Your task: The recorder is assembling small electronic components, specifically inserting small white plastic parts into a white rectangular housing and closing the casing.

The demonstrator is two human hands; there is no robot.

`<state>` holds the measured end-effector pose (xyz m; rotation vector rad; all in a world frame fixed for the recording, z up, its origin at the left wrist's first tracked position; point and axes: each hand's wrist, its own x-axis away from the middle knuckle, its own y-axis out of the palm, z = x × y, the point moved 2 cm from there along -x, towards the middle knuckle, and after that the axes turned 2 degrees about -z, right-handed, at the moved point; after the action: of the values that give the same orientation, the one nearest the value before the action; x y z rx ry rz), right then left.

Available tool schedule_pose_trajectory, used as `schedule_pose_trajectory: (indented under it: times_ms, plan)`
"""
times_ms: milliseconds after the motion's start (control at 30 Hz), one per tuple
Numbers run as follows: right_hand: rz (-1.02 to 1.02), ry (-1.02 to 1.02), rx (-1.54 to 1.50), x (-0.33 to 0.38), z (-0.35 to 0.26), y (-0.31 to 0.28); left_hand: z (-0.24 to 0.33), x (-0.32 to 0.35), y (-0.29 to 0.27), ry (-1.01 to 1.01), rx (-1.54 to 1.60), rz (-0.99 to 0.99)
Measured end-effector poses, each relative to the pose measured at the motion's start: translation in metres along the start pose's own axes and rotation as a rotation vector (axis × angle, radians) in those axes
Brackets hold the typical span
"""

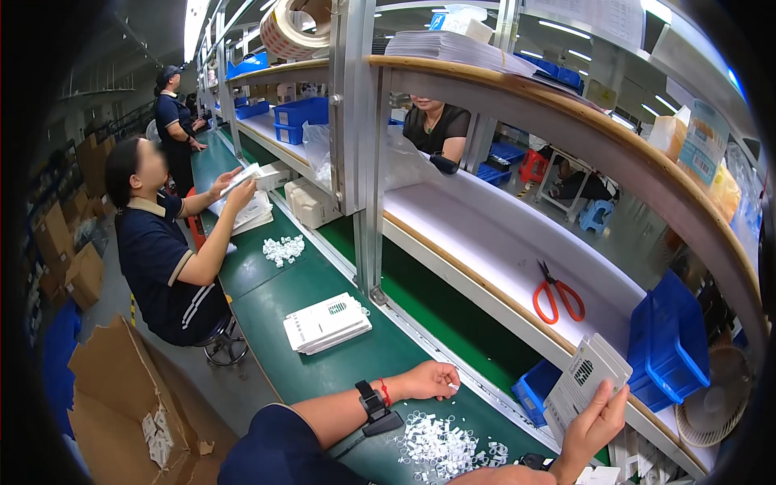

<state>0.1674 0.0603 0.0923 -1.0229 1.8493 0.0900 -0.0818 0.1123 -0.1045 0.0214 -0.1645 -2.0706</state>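
The head view shows the left hand over the green surface, its grip curled closed, thumb and fingertips seemingly pinching a small white piece that is mostly hidden. The right hand grips the right edge of a few flat white packs, holding them tilted up beside the shelf.

A light fingertip pinch probably suits so slight a piece; a hard squeeze could bend it. The packs sit slightly offset from one another, so even pressure along the edge should help stop one sliding out. The black wristband on the left wrist is best held clear of the heap of small white pieces just beside it, since it could drag some along.

Those pieces look like thin plastic, many with open loops, lying tangled. The packs are smooth, thin and square-cornered, with a dark green patterned patch; a stack of white packs lies farther along the surface. On the shelf, red-handled snips show bowed grips and narrow dark tips, well apart from a moulded blue bin. At lower left, a cardboard box has rough, creased flaps.
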Motion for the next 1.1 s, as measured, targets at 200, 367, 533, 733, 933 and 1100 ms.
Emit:
schedule_pose_trajectory:
  times_ms: [200, 367, 533, 733, 933, 1100]
  plan:
    - [-0.008, -0.013, -0.007, -0.001, 0.0, 0.001, 0.001, -0.003, 0.001, 0.059, 0.017, 0.0]
    - [0.004, 0.004, -0.03, 0.0, -0.002, 0.005, 0.002, 0.001, 0.001, 0.027, -0.01, 0.017]
    - [-0.051, -0.048, 0.037, 0.005, 0.0, 0.003, 0.005, 0.0, 0.004, 0.028, -0.002, 0.01]
    - [-0.255, -0.136, -0.216, -0.017, -0.07, 0.042, -0.005, 0.0, -0.002, 0.011, 0.014, 0.012]
    - [-0.315, -0.189, -0.286, -0.045, -0.111, 0.052, -0.002, -0.006, 0.0, 0.042, -0.027, -0.014]
    - [-0.42, 0.135, -0.322, -0.005, -0.056, 0.025, 0.003, -0.003, 0.002, -0.001, -0.059, 0.027]
